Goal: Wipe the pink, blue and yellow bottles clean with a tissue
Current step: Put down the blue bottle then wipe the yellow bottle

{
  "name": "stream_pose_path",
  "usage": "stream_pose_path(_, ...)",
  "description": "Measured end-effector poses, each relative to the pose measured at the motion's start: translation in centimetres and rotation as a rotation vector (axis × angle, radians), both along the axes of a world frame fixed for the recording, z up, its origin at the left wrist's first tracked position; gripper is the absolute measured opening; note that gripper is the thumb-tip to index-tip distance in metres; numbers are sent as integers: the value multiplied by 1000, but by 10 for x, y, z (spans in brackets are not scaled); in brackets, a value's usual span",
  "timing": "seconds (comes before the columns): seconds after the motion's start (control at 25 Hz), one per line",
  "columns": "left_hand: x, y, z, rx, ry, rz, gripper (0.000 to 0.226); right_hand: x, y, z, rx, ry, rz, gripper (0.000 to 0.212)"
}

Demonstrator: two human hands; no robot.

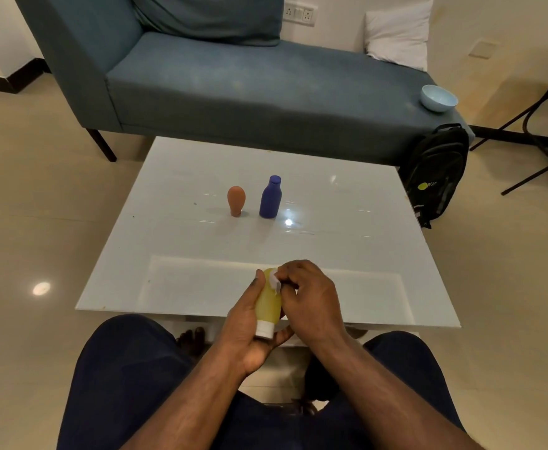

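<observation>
The yellow bottle [267,303] is up off the counter [347,254], over its near edge, long axis running away from the person and tipped a little; the white cap [264,329] points back toward the lap, the rounded base points out toward the sofa [249,92]; the left hand [249,323] cradles it from below and the side, thumb laid along the left flank, fingers curled under near the cap, a closed grip round the body; the right hand [308,297] comes over the top from the right, fingers bunched and pinching a small white tissue [274,282] pressed onto the far end of the bottle; only a scrap of tissue shows past the fingertips; the bottle itself is a soft, matte yellow, smooth, no label I can see; further out on the glossy white counter the pink bottle [236,205] stands on its narrow end, bulb upward, looking more orange-brown in this light; just to its right, apart from it, the blue bottle [270,198] stands upright, cap on top, deep matte blue
</observation>
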State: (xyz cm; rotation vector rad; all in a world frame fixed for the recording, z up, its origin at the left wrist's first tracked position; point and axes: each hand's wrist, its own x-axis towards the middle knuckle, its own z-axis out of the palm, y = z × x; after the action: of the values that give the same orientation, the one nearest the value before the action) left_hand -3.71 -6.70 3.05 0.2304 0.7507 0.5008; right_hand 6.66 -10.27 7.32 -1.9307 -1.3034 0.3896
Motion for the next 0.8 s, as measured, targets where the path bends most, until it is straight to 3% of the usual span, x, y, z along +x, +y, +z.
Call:
stream_pose_path(0.4,-2,10,-4,-119,-9,80,58,-24,-37,-12,12,-118,133,23)
stream_pose_path(0.68,-3,8,-5,-23,99,90,50,-7,-11,-6,-6,339,-134,19)
stream_pose_path(0.8,0,8,-4,-43,110,126,44,-23,-33,-10,-10,380,-125,25)
